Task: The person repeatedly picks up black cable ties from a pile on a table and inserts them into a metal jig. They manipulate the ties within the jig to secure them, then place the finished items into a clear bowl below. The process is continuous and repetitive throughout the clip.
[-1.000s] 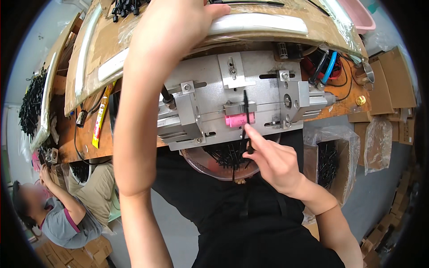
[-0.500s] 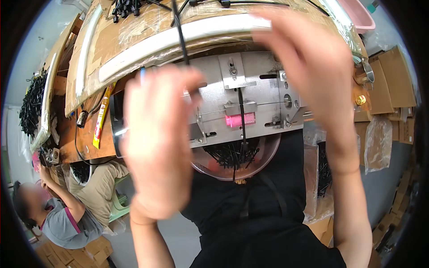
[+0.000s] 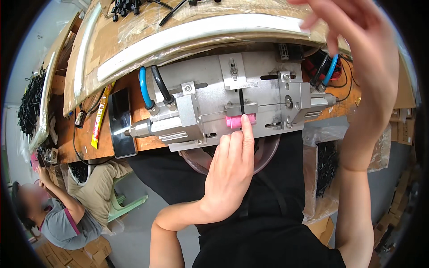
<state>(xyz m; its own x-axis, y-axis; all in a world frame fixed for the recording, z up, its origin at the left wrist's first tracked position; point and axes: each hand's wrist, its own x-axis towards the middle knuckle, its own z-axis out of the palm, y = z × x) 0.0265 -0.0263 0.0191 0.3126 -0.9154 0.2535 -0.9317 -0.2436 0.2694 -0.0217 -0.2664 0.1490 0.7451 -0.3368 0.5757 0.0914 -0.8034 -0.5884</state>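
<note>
My left hand reaches over the near edge of a metal fixture. Its index finger is stretched out, the tip touching the near visible end of a thin black rod beside a pink cylinder. The other fingers bend slightly, with nothing seen in them. The rod runs from the fixture's middle bracket toward me, across a small metal block. At the upper right, my right hand is raised over the board's edge, blurred, fingers apart; the top edge cuts part of it off.
Blue hoses join the fixture's cylinders. Left lie a phone and a yellow packet. A plastic-wrapped cardboard board carries black parts. A bowl sits below the fixture. A co-worker sits at left.
My left hand has moved right and down, from the fixture's left side to the rod. My right hand has risen up and right. The long black rod near my left hand no longer shows there.
</note>
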